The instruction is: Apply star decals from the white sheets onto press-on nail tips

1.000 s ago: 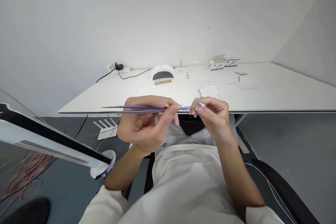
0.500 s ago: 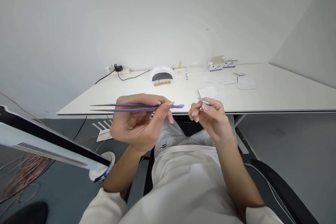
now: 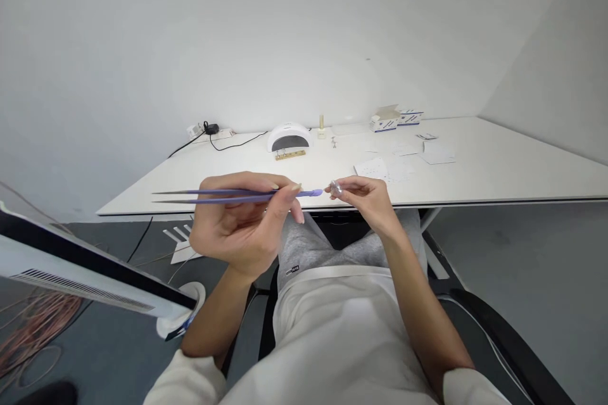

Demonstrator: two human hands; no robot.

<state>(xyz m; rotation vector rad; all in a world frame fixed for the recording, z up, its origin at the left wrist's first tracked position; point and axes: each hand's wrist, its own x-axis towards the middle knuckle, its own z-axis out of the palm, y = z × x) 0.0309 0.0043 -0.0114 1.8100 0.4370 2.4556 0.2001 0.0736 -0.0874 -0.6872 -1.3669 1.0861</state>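
Observation:
My left hand (image 3: 244, 221) is closed around purple tweezers (image 3: 228, 197). Their two thin points stick out to the left, and a rounded lilac end shows to the right. Between the fingertips of my right hand (image 3: 368, 199) is a small shiny silver nail tip (image 3: 335, 188), turned toward the lilac end. The gap between them is very small; whether they touch I cannot tell. Fingers hide whatever is under the nail tip. Both hands are raised in front of the table's near edge.
On the white table (image 3: 513, 164) stand a nail lamp (image 3: 289, 129), a wooden strip with small stands (image 3: 290, 155), a polish bottle (image 3: 322, 130), papers (image 3: 371, 168) and small boxes (image 3: 385, 119). A tall white-and-black appliance (image 3: 95, 272) leans into view at left.
My right hand has moved left, bringing the nail tip close to the tweezers' lilac end and turning it. My left hand keeps its grip and has shifted slightly left.

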